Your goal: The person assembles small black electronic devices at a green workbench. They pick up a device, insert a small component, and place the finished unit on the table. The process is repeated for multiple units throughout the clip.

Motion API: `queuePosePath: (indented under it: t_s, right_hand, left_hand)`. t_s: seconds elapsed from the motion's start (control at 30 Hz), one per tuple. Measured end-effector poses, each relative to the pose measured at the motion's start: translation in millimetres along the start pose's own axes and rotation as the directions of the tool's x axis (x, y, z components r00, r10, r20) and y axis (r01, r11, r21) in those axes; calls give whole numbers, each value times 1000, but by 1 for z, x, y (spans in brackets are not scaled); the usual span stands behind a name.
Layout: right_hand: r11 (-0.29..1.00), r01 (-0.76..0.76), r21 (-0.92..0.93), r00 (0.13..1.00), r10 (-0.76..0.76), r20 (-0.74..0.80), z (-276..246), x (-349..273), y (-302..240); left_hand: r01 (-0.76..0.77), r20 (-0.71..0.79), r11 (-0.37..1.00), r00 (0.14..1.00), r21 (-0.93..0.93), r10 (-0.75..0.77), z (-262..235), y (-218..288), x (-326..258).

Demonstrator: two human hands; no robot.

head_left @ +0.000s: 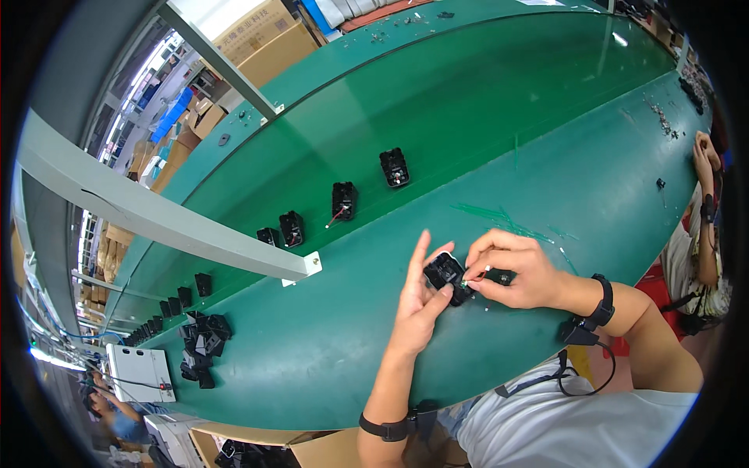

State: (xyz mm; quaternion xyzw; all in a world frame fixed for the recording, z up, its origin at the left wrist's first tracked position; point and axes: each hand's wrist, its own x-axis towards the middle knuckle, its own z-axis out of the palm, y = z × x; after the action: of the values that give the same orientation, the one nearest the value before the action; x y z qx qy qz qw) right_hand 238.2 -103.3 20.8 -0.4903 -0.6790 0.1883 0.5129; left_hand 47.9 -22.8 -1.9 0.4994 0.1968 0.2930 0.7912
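Observation:
My left hand (417, 308) grips a small black plastic housing (443, 270) from its left and lower side, thumb on the near rim and index finger stretched up. The housing's hollow inside faces up. Over its right edge, my right hand (516, 269) is closed in a pinch. Between thumb and forefinger is a tiny part (465, 284) with light and greenish spots, too small to name. A small dark piece (500, 276) shows under the right hand. Both wrists wear black straps.
Black housings (344, 201) stand in a spaced row on the green belt (468, 101). Black plastic parts (204, 343) are heaped at left, near a white box (140, 373). A grey metal post (195, 226) meets the bench. Thin green strips (499, 218) lie ahead; another person's hands (704, 152) are far right.

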Motion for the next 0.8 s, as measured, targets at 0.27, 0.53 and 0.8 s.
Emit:
queuePosePath:
  t_s: [0.27, 0.53, 0.8]
  right_hand:
    - [997, 32, -70, 999, -33, -8, 3, -2, -1]
    - [992, 66, -105, 998, -67, -11, 0, -1, 4]
    - [987, 92, -132, 996, -94, -7, -2, -1, 9]
  left_hand:
    - [-2, -35, 999, 999, 52, 4, -2, -2, 0]
    - [54, 6, 998, 999, -30, -53, 1, 1, -1]
    - [-14, -8, 997, 1000, 71, 14, 3, 1, 1]
